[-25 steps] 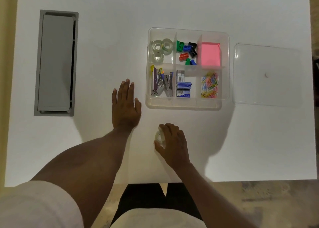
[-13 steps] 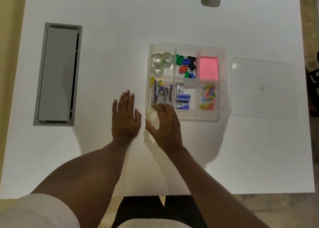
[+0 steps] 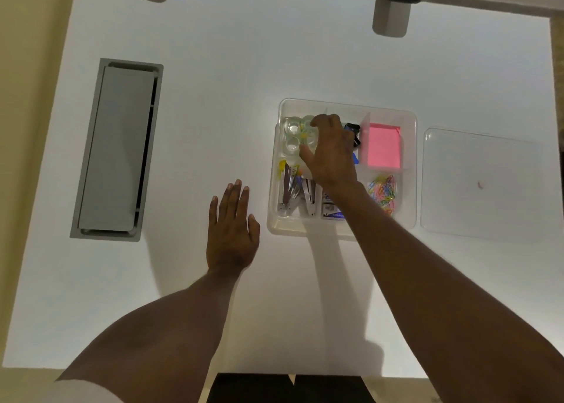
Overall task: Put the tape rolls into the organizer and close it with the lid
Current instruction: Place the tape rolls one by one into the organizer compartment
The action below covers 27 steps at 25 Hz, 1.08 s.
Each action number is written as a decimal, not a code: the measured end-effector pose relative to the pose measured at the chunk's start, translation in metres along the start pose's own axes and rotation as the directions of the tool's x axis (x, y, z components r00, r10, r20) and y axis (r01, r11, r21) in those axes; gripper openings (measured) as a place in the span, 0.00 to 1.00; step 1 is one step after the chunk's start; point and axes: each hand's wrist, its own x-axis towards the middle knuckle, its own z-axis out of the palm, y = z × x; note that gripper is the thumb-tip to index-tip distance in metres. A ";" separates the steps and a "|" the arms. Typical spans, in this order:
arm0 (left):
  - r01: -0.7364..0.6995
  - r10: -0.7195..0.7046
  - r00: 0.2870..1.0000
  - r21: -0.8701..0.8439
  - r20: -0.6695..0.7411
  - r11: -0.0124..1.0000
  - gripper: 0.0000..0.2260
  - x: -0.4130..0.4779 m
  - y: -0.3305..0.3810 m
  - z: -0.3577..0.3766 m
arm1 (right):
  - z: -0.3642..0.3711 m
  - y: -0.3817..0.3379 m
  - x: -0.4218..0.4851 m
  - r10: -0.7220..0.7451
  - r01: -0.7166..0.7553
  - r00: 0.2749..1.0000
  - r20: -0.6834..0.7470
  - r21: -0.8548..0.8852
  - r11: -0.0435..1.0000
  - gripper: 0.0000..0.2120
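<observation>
Tape roll (image 3: 307,138) is pinched by the right hand (image 3: 331,152) over the organizer's (image 3: 410,170) far-left compartment, beside other rolls (image 3: 291,134). If released crookedly, it could be perched too high for the lid (image 3: 482,186). The left hand (image 3: 230,238) is laid flat, spread, on the table (image 3: 244,67).

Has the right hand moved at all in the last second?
Yes. The right hand went from the bare table near the person to over the organizer, at its far-left compartment with the tape rolls.

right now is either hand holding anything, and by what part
The right hand pinches a clear tape roll by its outer rim, over the organizer's tape compartment. The left hand lies flat, empty.
</observation>
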 end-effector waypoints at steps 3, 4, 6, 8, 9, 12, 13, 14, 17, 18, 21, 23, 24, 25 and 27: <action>0.000 0.000 1.000 0.009 0.018 1.000 0.27 0.001 0.000 0.001 | 0.001 0.001 0.020 -0.053 0.068 0.996 0.071 -0.230 0.971 0.20; 0.000 0.000 1.000 0.010 0.022 1.000 0.27 0.001 0.000 0.002 | 0.002 0.000 0.025 -0.076 0.101 0.993 0.089 -0.333 0.938 0.20; 0.003 -0.003 1.000 0.007 0.029 1.000 0.28 0.001 -0.001 0.003 | 0.004 -0.002 0.031 -0.089 0.133 0.989 0.116 -0.459 0.878 0.21; 0.007 -0.008 0.999 0.013 0.036 1.000 0.28 0.001 -0.002 0.005 | 0.005 -0.002 0.034 -0.073 0.131 0.989 0.132 -0.517 0.846 0.22; 0.009 -0.010 0.999 0.019 0.040 1.000 0.28 0.001 -0.002 0.006 | 0.006 -0.001 0.034 -0.062 0.126 0.989 0.135 -0.538 0.834 0.22; 0.014 -0.016 0.999 0.031 0.040 0.999 0.28 0.001 -0.003 0.009 | 0.008 -0.001 0.035 -0.047 0.122 0.989 0.143 -0.574 0.809 0.23; 0.015 -0.017 0.999 0.032 0.041 0.999 0.28 0.000 -0.004 0.010 | 0.009 -0.001 0.036 -0.043 0.123 0.988 0.149 -0.584 0.803 0.24; 0.016 -0.017 0.999 0.030 0.044 0.999 0.28 0.000 -0.004 0.010 | 0.010 -0.001 0.036 -0.041 0.126 0.987 0.155 -0.593 0.795 0.25; 0.021 -0.021 0.999 0.011 0.046 1.000 0.28 0.000 -0.003 0.009 | 0.010 0.000 0.037 -0.045 0.140 0.984 0.170 -0.599 0.789 0.26; 0.022 -0.022 0.999 0.009 0.044 1.000 0.28 0.000 -0.003 0.009 | 0.011 0.000 0.037 -0.050 0.139 0.985 0.164 -0.589 0.796 0.26; 0.022 -0.022 0.999 0.012 0.043 1.000 0.28 0.000 -0.002 0.007 | 0.010 -0.003 0.035 -0.075 0.129 0.990 0.118 -0.570 0.811 0.23; 0.019 -0.019 0.999 0.006 0.042 1.000 0.28 0.001 -0.001 0.006 | 0.008 -0.002 0.033 -0.093 0.125 0.992 0.085 -0.556 0.822 0.19; 0.017 -0.018 0.999 0.003 0.041 1.000 0.28 0.001 -0.001 0.006 | 0.007 -0.002 0.032 -0.096 0.120 0.993 0.073 -0.541 0.833 0.16; 0.014 -0.014 0.999 0.002 0.040 1.000 0.28 0.001 -0.001 0.006 | 0.006 -0.001 0.030 -0.096 0.115 0.993 0.063 -0.525 0.843 0.13; 0.010 -0.010 0.999 0.006 0.038 1.000 0.28 0.000 -0.002 0.006 | 0.003 0.000 0.026 -0.096 0.102 0.995 0.040 -0.512 0.853 0.09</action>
